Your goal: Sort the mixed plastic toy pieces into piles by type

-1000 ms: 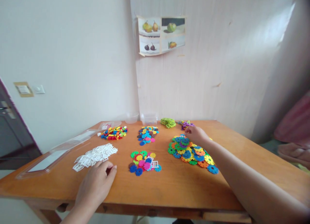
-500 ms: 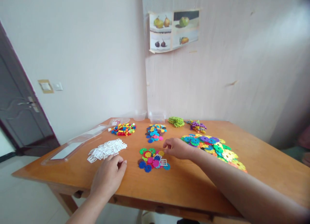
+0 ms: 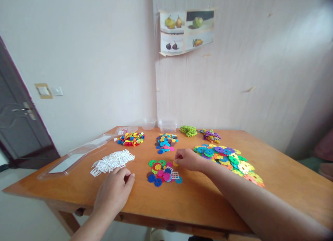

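Observation:
Loosely curled, my left hand [image 3: 116, 185] rests on the table just in front of a pile of white lattice pieces [image 3: 114, 161]. Nothing shows in its fingers, though its fingertips are partly hidden. With thumb and forefinger pinched, my right hand [image 3: 191, 160] has hold of the edge of a yellow notched disc [image 3: 175, 164]. That disc lies at the right side of a small mixed group of notched discs in pink, blue, green and red, including a pink disc [image 3: 166, 177]. Among them is a white lattice piece [image 3: 175, 175].
Right of my hand spreads a heap of larger flower-shaped discs [image 3: 221, 154]. Farther back are small colored blocks [image 3: 130, 139], more notched discs [image 3: 166, 142], green pieces [image 3: 188, 130] and purple-yellow pieces [image 3: 212, 135]. Clear tubs [image 3: 168, 124] stand by the wall; clear lids [image 3: 70, 163] lie left.
My right fingers have closed on the yellow disc, which has shifted slightly to the right. My left hand keeps its place. The view has turned a little.

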A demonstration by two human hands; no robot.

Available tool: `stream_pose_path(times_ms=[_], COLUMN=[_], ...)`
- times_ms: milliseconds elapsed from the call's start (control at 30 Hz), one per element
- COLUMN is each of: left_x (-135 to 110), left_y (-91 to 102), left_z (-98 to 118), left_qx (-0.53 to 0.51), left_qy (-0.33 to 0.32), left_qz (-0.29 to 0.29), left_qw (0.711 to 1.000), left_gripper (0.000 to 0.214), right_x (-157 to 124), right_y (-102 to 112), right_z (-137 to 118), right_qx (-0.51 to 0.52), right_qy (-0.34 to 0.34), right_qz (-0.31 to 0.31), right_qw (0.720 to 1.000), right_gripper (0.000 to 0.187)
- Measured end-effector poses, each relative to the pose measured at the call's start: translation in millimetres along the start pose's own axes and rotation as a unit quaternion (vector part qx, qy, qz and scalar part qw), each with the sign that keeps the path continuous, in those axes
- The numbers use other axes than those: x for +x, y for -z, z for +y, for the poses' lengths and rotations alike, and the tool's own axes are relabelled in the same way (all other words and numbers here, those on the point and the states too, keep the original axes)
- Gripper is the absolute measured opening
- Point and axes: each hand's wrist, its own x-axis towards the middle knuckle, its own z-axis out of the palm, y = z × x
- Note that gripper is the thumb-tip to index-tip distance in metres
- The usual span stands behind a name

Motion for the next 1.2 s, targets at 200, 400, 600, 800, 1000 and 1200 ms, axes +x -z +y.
stream_pose_path(times_ms=[200, 400, 600, 800, 1000, 1200], left_x=[1.5, 0.5, -1.1, -1.5, -2.6, -3.5], left_y=[-1.8, -0.6, 0.0, -1.6, -0.3, -1.3], left_z=[-1.4, 0.8, 2.1, 1.1, 2.5, 2.3], left_qx=[-0.003, 0.003, 0.017, 0.005, -0.016, -0.016], left_qy=[-0.001, 0.003, 0.003, -0.010, -0.001, 0.000], left_qz=[-0.005, -0.006, 0.003, 0.011, 0.008, 0.007], left_qw=[1.000, 1.000, 1.000, 1.000, 1.000, 1.000], left_gripper=[0.029, 0.029, 0.027, 0.027, 0.025, 0.026], right_x=[-10.4, -21.8, -14.1, 25.9, 55.7, 42.6], right_y=[47.7, 66.2, 33.3, 2.7, -8.3, -9.4], right_z=[30.0, 53.9, 32.3, 2.2, -7.4, -2.8], right_qx=[0.012, 0.030, 0.101, 0.191, 0.233, 0.196], right_qy=[-0.063, -0.112, -0.089, -0.110, -0.106, -0.031], right_qz=[0.094, 0.123, 0.018, -0.039, -0.016, -0.160], right_qw=[0.994, 0.986, 0.991, 0.975, 0.966, 0.967], right_gripper=[0.009, 0.013, 0.005, 0.002, 0.006, 0.019])
